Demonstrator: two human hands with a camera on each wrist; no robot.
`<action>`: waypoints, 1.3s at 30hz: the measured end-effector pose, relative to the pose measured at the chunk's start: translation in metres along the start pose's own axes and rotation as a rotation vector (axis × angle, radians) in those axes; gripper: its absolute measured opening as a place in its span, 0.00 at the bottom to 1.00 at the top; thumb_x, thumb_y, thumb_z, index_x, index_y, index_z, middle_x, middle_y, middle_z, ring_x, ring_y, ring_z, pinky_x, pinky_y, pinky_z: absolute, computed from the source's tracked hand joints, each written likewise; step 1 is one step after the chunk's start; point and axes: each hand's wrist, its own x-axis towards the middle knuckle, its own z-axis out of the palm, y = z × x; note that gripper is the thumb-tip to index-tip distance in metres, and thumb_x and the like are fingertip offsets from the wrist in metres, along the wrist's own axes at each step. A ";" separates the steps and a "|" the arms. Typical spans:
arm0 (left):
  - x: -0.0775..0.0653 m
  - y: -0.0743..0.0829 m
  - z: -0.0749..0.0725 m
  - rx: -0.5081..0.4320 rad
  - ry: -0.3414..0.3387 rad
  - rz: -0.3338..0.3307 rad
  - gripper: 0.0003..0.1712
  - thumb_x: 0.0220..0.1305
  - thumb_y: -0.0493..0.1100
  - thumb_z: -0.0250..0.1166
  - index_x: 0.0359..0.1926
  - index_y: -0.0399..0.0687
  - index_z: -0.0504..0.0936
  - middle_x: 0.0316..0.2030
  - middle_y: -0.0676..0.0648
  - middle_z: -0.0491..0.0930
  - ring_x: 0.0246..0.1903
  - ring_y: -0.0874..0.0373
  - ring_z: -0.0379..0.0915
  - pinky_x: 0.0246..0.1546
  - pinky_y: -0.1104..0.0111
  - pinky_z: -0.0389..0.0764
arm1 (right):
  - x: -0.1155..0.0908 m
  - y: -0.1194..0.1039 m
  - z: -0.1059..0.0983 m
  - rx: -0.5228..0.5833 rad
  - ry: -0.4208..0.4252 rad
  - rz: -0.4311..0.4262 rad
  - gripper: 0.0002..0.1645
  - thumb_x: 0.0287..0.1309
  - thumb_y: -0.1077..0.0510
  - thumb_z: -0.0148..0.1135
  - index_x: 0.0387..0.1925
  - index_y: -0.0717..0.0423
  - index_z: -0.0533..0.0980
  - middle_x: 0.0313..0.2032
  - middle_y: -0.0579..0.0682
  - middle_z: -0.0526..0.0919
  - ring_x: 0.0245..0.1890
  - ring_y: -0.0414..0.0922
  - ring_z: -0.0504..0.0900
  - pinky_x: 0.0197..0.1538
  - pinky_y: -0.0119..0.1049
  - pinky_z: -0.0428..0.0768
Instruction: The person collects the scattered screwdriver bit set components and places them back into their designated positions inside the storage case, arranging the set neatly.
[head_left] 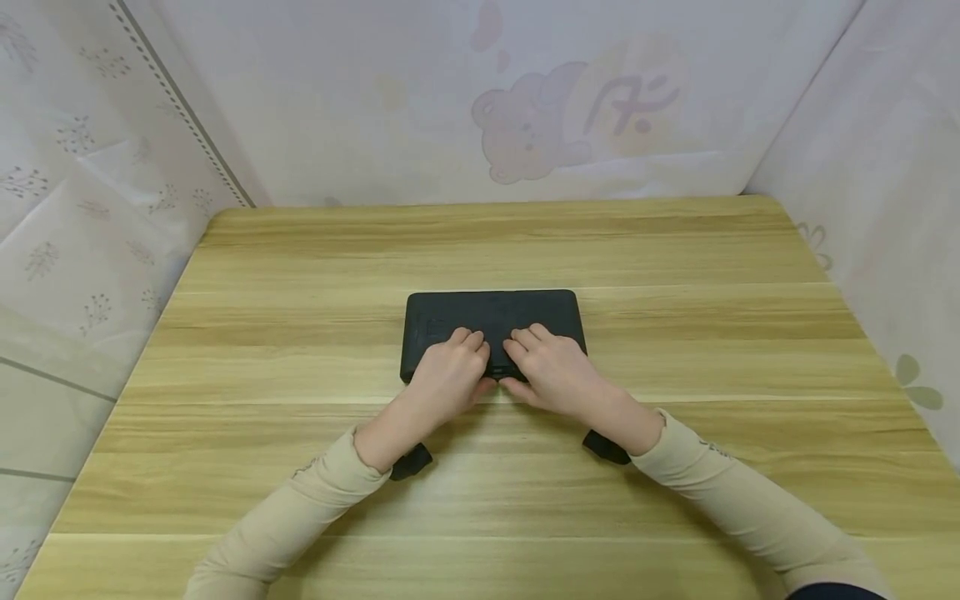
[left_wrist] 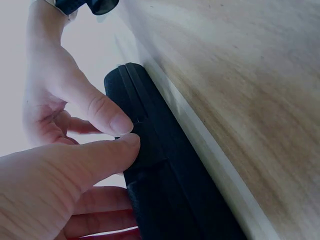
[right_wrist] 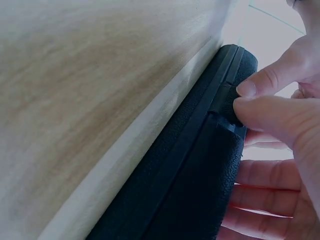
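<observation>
A flat black plastic case (head_left: 491,310) with rounded corners lies on the wooden table, its long front edge toward me. My left hand (head_left: 452,367) and right hand (head_left: 553,372) grip that front edge side by side near its middle, fingers over the top and thumbs on the front. In the left wrist view the left thumb (left_wrist: 107,156) presses beside a raised latch (left_wrist: 150,145), close to the other thumb. The right wrist view shows the right thumb (right_wrist: 265,112) at the same latch (right_wrist: 222,102). A seam runs along the case's side (right_wrist: 165,175), and the lid is down.
The wood-grain table (head_left: 300,275) extends around the case on all sides. A pale printed cloth (head_left: 337,100) hangs behind it, with more patterned cloth left and right. Black wrist devices (head_left: 411,462) show under both forearms.
</observation>
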 end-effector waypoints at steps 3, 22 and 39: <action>0.001 0.000 0.000 0.009 -0.003 -0.007 0.20 0.52 0.51 0.71 0.39 0.39 0.84 0.39 0.45 0.81 0.38 0.53 0.75 0.34 0.69 0.81 | 0.000 0.000 0.000 0.005 0.006 0.002 0.27 0.51 0.47 0.69 0.41 0.67 0.79 0.41 0.59 0.81 0.40 0.53 0.78 0.40 0.41 0.81; 0.001 -0.009 0.000 0.132 -0.054 0.117 0.22 0.61 0.54 0.63 0.43 0.40 0.83 0.43 0.45 0.82 0.39 0.54 0.75 0.32 0.71 0.81 | -0.002 -0.005 0.001 -0.093 0.030 -0.010 0.24 0.53 0.47 0.66 0.41 0.64 0.82 0.41 0.59 0.83 0.39 0.52 0.83 0.38 0.41 0.83; 0.001 -0.007 0.007 0.219 -0.007 0.189 0.18 0.65 0.50 0.59 0.40 0.39 0.84 0.37 0.44 0.83 0.34 0.54 0.76 0.28 0.73 0.80 | -0.003 -0.013 0.006 -0.213 0.078 -0.032 0.19 0.51 0.51 0.68 0.39 0.63 0.83 0.38 0.58 0.85 0.37 0.50 0.85 0.35 0.38 0.83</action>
